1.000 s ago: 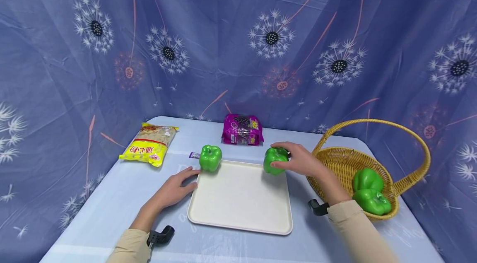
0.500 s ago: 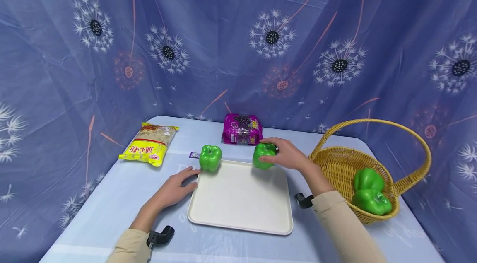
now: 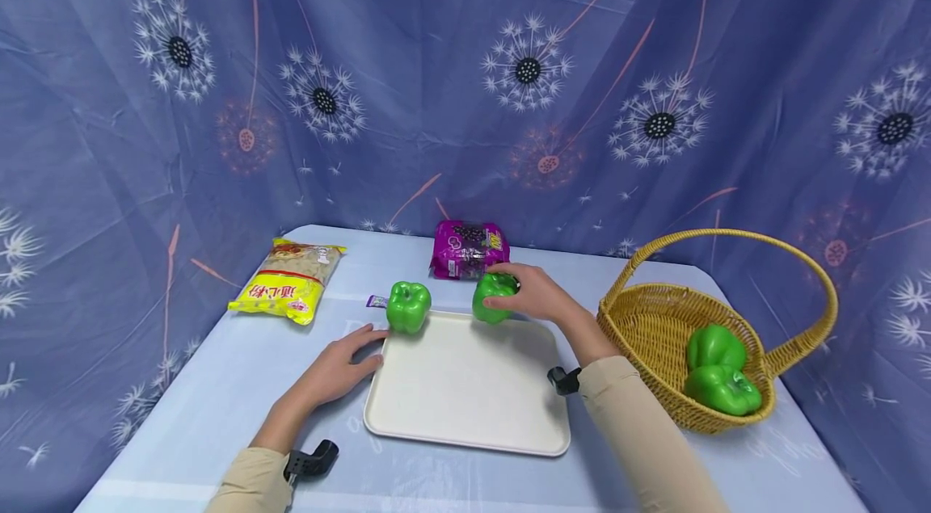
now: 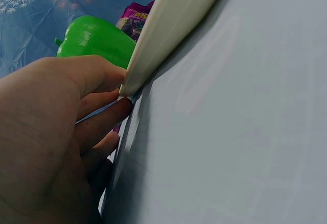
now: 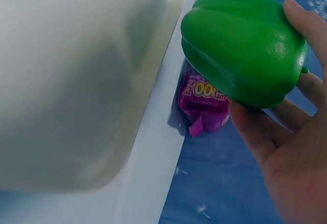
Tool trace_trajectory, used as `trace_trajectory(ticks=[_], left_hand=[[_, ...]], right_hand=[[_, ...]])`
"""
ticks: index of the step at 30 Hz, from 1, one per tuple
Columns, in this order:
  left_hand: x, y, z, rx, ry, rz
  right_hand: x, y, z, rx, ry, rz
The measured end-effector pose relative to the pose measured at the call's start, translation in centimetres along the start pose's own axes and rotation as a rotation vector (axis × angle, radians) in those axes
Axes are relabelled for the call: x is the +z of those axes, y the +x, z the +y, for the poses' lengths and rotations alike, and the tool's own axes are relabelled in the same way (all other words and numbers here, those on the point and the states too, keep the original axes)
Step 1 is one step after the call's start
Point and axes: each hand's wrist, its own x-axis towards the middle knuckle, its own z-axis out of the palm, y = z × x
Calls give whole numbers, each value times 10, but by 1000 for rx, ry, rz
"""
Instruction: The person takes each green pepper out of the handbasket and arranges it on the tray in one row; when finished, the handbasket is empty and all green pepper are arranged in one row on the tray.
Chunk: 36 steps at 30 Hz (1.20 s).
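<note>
My right hand [image 3: 537,292] grips a green bell pepper [image 3: 490,299] above the far rim of the white tray [image 3: 465,384]. In the right wrist view, the fingers and thumb curl round that bell pepper [image 5: 240,48] near its stem end. Against the left rim of the tray rests my left hand [image 3: 340,367], its fingers spread and touching the edge. Another green bell pepper [image 3: 408,308] sits at the tray's far left corner, just beyond the left fingertips. In the left wrist view, the fingers meet the tray rim [image 4: 168,30].
On the right stands a wicker basket [image 3: 640,315] with a tall handle and two green bell peppers [image 3: 720,372] inside. A purple snack bag [image 3: 469,250] lies behind the tray. At the back left is a yellow food bag [image 3: 291,280]. A small purple packet [image 3: 377,301] lies near the corner pepper.
My right hand has carried its bell pepper leftward and slightly away over the tray's far side. The left hand has kept its place at the rim.
</note>
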Motion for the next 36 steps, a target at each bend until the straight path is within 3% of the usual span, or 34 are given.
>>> trace_trajectory(ticks=[13, 27, 36], left_hand=[[-1, 0, 2, -11, 0, 3], [-1, 1, -1, -2, 4, 5], [0, 1, 0, 3, 11, 5]], right_hand=[[13, 17, -10, -10, -7, 0], [28, 31, -28, -69, -21, -57], [39, 32, -44, -79, -90, -99]])
